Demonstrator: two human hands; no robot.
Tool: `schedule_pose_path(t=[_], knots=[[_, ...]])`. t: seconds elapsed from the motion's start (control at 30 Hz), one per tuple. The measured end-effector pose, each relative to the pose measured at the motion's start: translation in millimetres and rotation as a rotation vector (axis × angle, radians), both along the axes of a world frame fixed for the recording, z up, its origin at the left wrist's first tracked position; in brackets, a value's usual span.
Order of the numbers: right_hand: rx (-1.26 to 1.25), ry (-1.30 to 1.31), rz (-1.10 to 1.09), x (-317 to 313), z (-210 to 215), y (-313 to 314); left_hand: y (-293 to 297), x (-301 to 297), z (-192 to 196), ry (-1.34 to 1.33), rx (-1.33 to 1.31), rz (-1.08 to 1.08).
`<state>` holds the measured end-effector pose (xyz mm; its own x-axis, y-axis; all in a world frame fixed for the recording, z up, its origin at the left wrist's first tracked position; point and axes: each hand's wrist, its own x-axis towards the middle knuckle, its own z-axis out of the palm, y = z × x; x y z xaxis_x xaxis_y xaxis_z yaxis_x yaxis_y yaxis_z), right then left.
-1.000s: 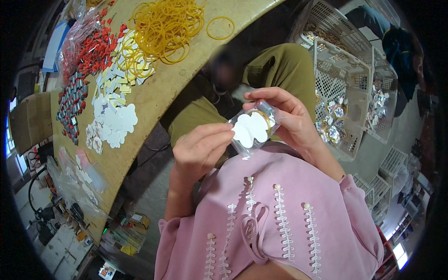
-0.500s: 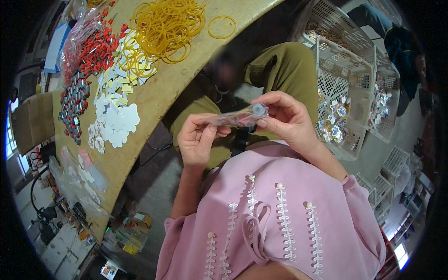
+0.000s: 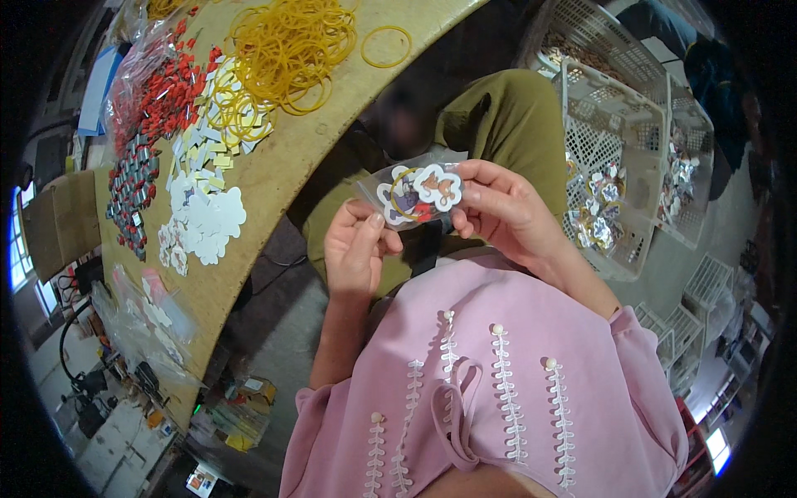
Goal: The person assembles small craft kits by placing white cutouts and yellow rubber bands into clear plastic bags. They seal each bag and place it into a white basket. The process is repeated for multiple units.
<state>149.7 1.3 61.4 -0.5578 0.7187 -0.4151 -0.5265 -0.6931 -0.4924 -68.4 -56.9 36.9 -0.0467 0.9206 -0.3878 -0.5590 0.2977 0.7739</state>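
Between both hands, above my lap, I hold a small clear plastic bag (image 3: 407,197). Inside it are white-edged printed cutouts, a yellow rubber band and something red. My left hand (image 3: 359,246) pinches the bag's left end between thumb and fingers. The bag's right end is gripped by my right hand (image 3: 502,203), with the thumb near a cutout showing a brown figure. The printed side of the contents faces up toward me.
Left is a curved table (image 3: 274,178) with yellow rubber bands (image 3: 290,50), red pieces (image 3: 170,95), grey cylindrical pieces (image 3: 133,187), small cards (image 3: 203,145), white cutouts (image 3: 216,220) and loose plastic bags (image 3: 141,319). At right, plastic crates (image 3: 610,124) hold filled bags (image 3: 599,207).
The bag has turned from nearly edge-on to face up, so its printed cutouts and rubber band now show. Both hands still hold it, and the right fingers have shifted along its end.
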Motion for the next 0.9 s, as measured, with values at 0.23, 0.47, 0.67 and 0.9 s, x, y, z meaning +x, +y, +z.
schedule_pose_path(t=[0.23, 0.47, 0.67, 0.9], knots=[[-0.166, 0.252, 0.028, 0, -21, -2, -2, 7, 32, -0.013, 0.062, -0.060], [-0.294, 0.327, 0.087, -6, -25, -7, -7, 13, 43, 0.031, 0.146, -0.103], [-0.371, 0.509, 0.072, -10, -34, -8, -9, 11, 44, 0.116, 0.145, -0.091], [0.595, -0.732, 0.096, -19, -43, -17, -3, 18, 43, 0.430, 0.105, -0.175]])
